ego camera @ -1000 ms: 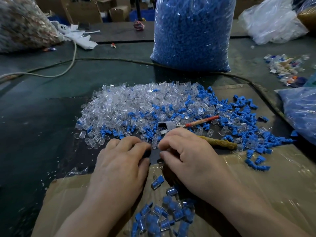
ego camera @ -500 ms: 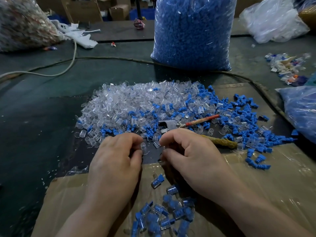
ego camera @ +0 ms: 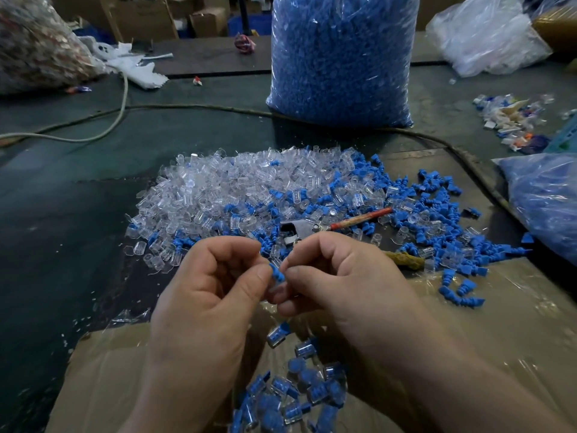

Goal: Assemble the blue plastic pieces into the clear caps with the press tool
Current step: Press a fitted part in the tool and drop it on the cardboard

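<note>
Single head-worn wide view, forward-down, close above the table (ego camera: pixel 59 220).

This is a small factory workshop for hand assembly. Just beyond the left hand (ego camera: pixel 212 295) and the right hand (ego camera: pixel 340 285) lies a heap of clear caps (ego camera: pixel 237 189) and blue pieces (ego camera: pixel 437 207). Farther beyond stands a full sack of blue parts (ego camera: pixel 340 57), and cardboard boxes (ego camera: pixel 140 17) are at far left behind.

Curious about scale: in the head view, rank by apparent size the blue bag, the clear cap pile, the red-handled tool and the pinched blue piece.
1. clear cap pile and blue bag: too alike to rank, and the bag sits farther off.
2. red-handled tool
3. pinched blue piece
</note>
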Tool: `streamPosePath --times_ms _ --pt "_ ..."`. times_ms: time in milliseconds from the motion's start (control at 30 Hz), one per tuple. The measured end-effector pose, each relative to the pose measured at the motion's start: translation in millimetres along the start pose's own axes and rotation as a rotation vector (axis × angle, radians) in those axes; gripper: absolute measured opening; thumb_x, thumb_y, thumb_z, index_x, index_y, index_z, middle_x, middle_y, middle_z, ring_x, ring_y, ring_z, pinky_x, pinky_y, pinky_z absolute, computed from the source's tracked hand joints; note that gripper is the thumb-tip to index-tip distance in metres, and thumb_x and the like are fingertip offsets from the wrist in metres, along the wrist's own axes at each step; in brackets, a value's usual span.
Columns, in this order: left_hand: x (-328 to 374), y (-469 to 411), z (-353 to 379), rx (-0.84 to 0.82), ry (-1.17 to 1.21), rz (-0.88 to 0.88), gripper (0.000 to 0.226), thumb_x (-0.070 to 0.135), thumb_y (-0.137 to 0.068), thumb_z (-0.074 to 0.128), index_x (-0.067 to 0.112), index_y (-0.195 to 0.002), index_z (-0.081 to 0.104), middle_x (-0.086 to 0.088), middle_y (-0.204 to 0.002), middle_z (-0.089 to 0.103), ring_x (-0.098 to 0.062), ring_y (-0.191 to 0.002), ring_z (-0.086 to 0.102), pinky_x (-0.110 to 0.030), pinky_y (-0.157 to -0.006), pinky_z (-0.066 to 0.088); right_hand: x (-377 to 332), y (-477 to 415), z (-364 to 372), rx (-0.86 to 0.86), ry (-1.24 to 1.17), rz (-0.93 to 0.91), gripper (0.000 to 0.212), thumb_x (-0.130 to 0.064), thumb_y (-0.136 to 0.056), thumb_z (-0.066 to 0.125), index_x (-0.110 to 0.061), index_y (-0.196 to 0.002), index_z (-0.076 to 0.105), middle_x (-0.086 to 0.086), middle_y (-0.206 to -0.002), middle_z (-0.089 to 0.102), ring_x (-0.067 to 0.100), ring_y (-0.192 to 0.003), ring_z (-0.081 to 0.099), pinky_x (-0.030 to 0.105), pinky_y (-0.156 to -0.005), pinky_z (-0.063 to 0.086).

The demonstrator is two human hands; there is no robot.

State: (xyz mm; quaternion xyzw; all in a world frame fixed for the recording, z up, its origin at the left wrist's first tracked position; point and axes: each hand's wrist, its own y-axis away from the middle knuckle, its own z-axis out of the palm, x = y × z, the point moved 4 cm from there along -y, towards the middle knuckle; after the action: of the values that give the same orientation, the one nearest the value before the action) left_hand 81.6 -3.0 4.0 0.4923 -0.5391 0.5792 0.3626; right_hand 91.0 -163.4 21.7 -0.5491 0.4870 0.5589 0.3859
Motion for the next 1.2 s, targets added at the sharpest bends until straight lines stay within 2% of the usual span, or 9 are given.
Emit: streamPosePath --times_ms 100,233,400,633,767,867,933,1100,1200 --pt "-1.2 1.1 -0.3 0.0 -0.032 0.031 0.027 0.033 -0.073 0.078 0.043 -0.096 0.069 0.005 -0.087 0.074 -0.017 -0.075 0.073 -0.036 -0.07 0.059 0.4 0.7 0.3 -0.005 0.014 -0.001 0.017 -0.015 -0.092 0.064 -0.03 -0.083 0.064 0.002 -0.08 0.074 0.017 -0.074 0.073 0.039 -0.073 0.061" --pt "1.0 3.3 0.6 -0.008 -0.089 0.08 0.028 0.048 -0.071 0.071 0.045 -0.099 0.067 0.008 -0.089 0.073 -0.018 -0.078 0.073 -0.044 -0.072 0.06 0.8 1.8 0.9 0.001 0.063 0.001 0.018 -0.016 -0.093 0.062 -0.034 -0.088 0.065 -0.004 -0.083 0.074 0.013 -0.075 0.073 0.04 -0.073 0.061" --pt "5.4 4.2 4.5 -0.018 -0.193 0.178 0.03 0.036 -0.075 0.074 0.053 -0.097 0.063 0.016 -0.089 0.072 -0.003 -0.072 0.072 -0.016 -0.06 0.057 1.9 3.6 2.2 -0.01 0.192 -0.008 0.025 -0.014 -0.092 0.056 -0.036 -0.1 0.066 -0.013 -0.088 0.073 0.004 -0.08 0.071 0.039 -0.076 0.06" --pt "8.2 3.1 -2.2 0.024 -0.393 0.31 0.026 0.046 -0.082 0.064 0.057 -0.105 0.057 0.022 -0.096 0.068 -0.002 -0.082 0.07 -0.017 -0.064 0.055 -3.4 8.0 3.2 -0.06 0.235 -0.058 0.032 -0.015 -0.09 0.059 -0.039 -0.11 0.063 -0.021 -0.099 0.07 0.0 -0.084 0.07 0.026 -0.075 0.059" --pt "7.3 3.6 -4.4 0.02 -0.403 0.312 0.025 0.048 -0.084 0.064 0.055 -0.107 0.057 0.022 -0.097 0.068 -0.002 -0.082 0.07 -0.015 -0.063 0.055 -7.3 8.8 3.3 -0.096 0.233 -0.069 0.032 -0.011 -0.093 0.059 -0.039 -0.109 0.063 -0.02 -0.098 0.07 0.002 -0.083 0.071 0.029 -0.077 0.06" --pt "5.5 5.4 -2.0 -0.018 -0.235 0.218 0.025 0.046 -0.082 0.068 0.051 -0.105 0.062 0.015 -0.094 0.071 -0.007 -0.076 0.073 -0.025 -0.058 0.06 -13.6 10.5 5.0 -0.097 0.194 -0.117 0.029 -0.011 -0.093 0.062 -0.039 -0.1 0.065 -0.012 -0.087 0.073 0.008 -0.076 0.072 0.029 -0.069 0.061" --pt "6.8 4.4 -0.2 -0.037 -0.176 0.146 0.024 0.046 -0.077 0.069 0.05 -0.1 0.064 0.015 -0.087 0.073 -0.004 -0.07 0.072 -0.019 -0.057 0.058 -16.6 11.9 4.5 -0.078 0.196 -0.174 0.027 -0.011 -0.093 0.062 -0.037 -0.097 0.065 -0.009 -0.084 0.072 0.009 -0.074 0.071 0.027 -0.068 0.06" --pt "1.3 2.4 1.0 -0.131 0.014 -0.109 0.031 0.054 -0.069 0.069 0.037 -0.096 0.071 0.001 -0.079 0.074 -0.012 -0.067 0.068 -0.024 -0.055 0.054 -27.5 16.1 4.3 0.12 0.605 -0.559 0.014 -0.022 -0.087 0.066 -0.03 -0.099 0.063 -0.015 -0.093 0.063 0.004 -0.09 0.061 0.024 -0.075 0.051" --pt "-1.3 6.7 6.8 -0.259 0.208 -0.307 0.037 0.054 -0.066 0.071 0.024 -0.087 0.074 0.0 -0.065 0.064 -0.015 -0.058 0.06 -0.024 -0.051 0.045 -27.4 18.2 7.1 0.126 0.675 -0.644 0.016 -0.017 -0.086 0.067 -0.025 -0.098 0.059 -0.016 -0.096 0.058 0.003 -0.09 0.057 0.023 -0.074 0.048"
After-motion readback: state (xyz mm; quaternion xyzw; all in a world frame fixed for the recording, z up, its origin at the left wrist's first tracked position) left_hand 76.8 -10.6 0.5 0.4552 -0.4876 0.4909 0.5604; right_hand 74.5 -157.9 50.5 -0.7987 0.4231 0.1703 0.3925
